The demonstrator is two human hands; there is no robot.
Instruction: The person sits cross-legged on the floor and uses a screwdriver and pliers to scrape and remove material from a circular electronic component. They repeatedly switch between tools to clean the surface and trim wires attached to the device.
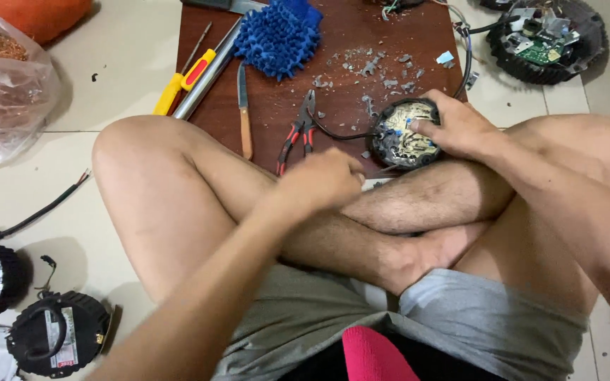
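Note:
I sit cross-legged on the floor at a dark wooden board (pixel 347 42). My right hand (pixel 457 127) grips a round black electric part (pixel 400 134) with pale wiring inside, holding it on the board's near edge against my shin. My left hand (pixel 323 180) is blurred, fingers curled, hovering over my leg just left of that part; whether it holds anything I cannot tell. Red-handled pliers (pixel 298 137) lie on the board close above my left hand. A black wire (pixel 340 135) runs from the part toward the pliers.
On the board lie a wooden-handled knife (pixel 243 113), a yellow-and-red screwdriver (pixel 181 81), a metal rod (pixel 202 81), a blue fuzzy cloth (pixel 277 35) and grey debris (pixel 383 74). An opened round unit (pixel 545 39) sits far right. Black round parts (pixel 54 335) and a plastic bag (pixel 1 85) are left.

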